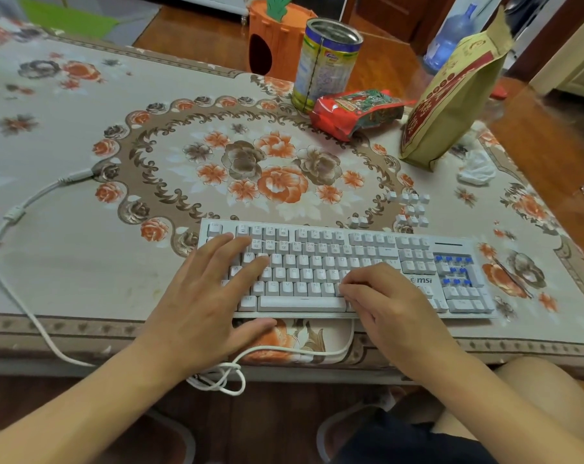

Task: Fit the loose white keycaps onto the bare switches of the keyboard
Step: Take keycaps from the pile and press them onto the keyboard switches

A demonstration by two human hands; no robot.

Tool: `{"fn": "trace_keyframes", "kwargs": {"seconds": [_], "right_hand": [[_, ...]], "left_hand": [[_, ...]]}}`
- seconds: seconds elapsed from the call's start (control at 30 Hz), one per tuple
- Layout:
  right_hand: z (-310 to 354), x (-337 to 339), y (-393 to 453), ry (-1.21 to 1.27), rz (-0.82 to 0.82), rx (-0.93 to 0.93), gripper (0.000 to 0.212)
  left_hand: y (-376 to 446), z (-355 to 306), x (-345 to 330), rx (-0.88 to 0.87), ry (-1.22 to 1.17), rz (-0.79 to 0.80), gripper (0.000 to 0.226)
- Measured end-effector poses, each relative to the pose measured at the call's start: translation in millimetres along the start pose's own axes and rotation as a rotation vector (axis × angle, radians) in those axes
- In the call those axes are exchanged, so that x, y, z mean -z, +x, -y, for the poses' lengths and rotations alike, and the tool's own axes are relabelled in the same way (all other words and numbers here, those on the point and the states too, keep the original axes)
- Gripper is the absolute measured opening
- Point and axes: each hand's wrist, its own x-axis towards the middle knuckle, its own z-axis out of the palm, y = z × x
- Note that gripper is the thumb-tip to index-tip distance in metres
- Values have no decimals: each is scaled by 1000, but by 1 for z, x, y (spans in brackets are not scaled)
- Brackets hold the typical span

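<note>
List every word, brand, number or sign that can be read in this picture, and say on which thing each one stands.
"msi": on the white plastic keyboard, right of the right hand.
Keycap legends: too blurred to read surely.
Round metal tin: label too blurred.
Red plastic snack packet: print unreadable.
Tall tan paper bag: red characters, too blurred.

A desk [66, 135] covered by a beige cloth printed with orange and brown flowers fills most of the view. Beyond its far edge lies a glossy reddish-brown wooden floor [394, 67]. On that floor stand an orange carrot-shaped felt house [274, 38] and a blue water bottle [451, 35]. A dark wooden door [394, 15] shows behind.
</note>
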Motion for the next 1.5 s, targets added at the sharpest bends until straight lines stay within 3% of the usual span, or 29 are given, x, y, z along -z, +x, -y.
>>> {"fn": "trace_keyframes", "kwargs": {"seconds": [0.27, 0.5, 0.9, 1.07, 1.2, 1.3, 1.4, 1.5], "right_hand": [[4, 1, -5, -5, -11, -33, 30], [11, -5, 0, 23, -61, -156, 17], [17, -12, 0, 89, -73, -265, 28], [1, -5, 2, 243, -22, -343, 37], [-1, 16, 13, 210, -40, -272, 29], [-27, 32, 53, 199, -72, -333, 28], [-65, 32, 101, 107, 168, -371, 21], [-91, 19, 135, -33, 417, -280, 21]], "left_hand": [[0, 0, 0, 0, -4, -2, 83], [0, 1, -1, -4, -5, -5, 83], [1, -1, 0, 1, -20, -13, 82], [1, -1, -1, -8, -15, -39, 81], [-1, -1, -2, 0, -19, -40, 81], [0, -1, -1, 2, -7, -37, 81], [0, -1, 0, 0, 3, -40, 81], [0, -1, 0, -1, -4, -41, 81]]}}
